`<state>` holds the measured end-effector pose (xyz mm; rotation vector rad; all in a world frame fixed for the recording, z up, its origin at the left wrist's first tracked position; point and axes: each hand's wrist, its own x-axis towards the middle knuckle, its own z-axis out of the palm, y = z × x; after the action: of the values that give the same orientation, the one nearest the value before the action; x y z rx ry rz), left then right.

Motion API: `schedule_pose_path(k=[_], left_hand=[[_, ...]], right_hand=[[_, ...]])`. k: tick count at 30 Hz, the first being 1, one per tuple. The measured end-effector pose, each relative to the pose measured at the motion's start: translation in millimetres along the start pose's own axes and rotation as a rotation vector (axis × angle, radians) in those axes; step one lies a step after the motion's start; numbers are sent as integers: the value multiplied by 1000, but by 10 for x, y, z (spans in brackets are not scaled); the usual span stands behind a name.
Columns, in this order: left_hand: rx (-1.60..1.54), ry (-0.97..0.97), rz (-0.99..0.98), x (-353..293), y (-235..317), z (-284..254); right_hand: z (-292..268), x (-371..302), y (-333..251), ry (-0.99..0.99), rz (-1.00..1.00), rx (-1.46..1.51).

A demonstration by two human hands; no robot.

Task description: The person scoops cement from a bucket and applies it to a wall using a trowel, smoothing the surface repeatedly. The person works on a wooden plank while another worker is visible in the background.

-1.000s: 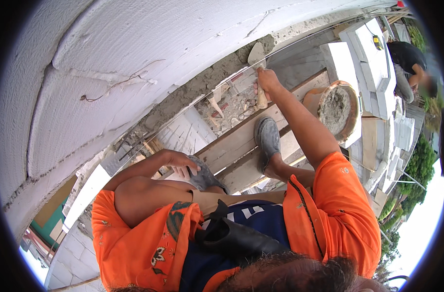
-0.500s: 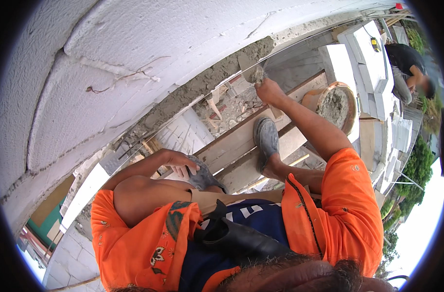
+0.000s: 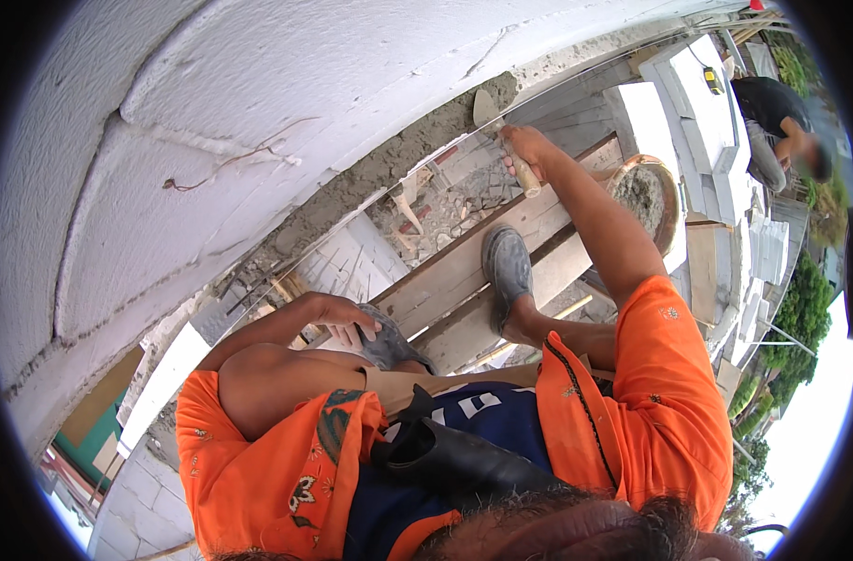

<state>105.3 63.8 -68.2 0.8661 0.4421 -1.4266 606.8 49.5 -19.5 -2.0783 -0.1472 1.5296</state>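
My right hand point(image 3: 531, 154) is closed round the wooden handle of a trowel point(image 3: 485, 109). The trowel's metal blade rests against a strip of wet grey mortar point(image 3: 389, 166) along the top of a wall course. A taut string runs along the edge of that strip. Over my bent left knee lies my left forearm, and my left hand point(image 3: 344, 316) hangs loose beside my left boot, fingers apart and holding nothing. To the right of my right forearm stands a bucket point(image 3: 674, 210) with grey mortar in it.
A tall white block wall point(image 3: 249, 103) rises in front. My grey boots point(image 3: 508, 266) are on wooden planks point(image 3: 464, 323), with rubble point(image 3: 454, 210) below. White blocks point(image 3: 693, 103) are stacked at the right, a yellow tape measure point(image 3: 712, 80) on them. Beyond, another person point(image 3: 767, 107) bends over.
My right hand has turned the trowel so its blade now points up onto the mortar and the handle shows below my fingers. My left hand has stayed put.
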Motion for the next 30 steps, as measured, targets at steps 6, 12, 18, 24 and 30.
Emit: schedule_pose_path(k=[6,12,18,24,30], left_hand=[[15,17,-26,-4,2,-14],[4,-13,14,98,-9,-66],[-34,45,44,126,-158,-51],[-58,83,35,-60,-16,71],[-103,99,86,-126,-83,123]], right_hand=[[133,-937,-35,-94,78,-198],[-1074,-2638,-240,-81,-42,-689],[-2328,-3507,98,580,40,-1197],[-2466,-2504,900,647,297,-1370],[-2459,-2032,1320,420,291,-959]])
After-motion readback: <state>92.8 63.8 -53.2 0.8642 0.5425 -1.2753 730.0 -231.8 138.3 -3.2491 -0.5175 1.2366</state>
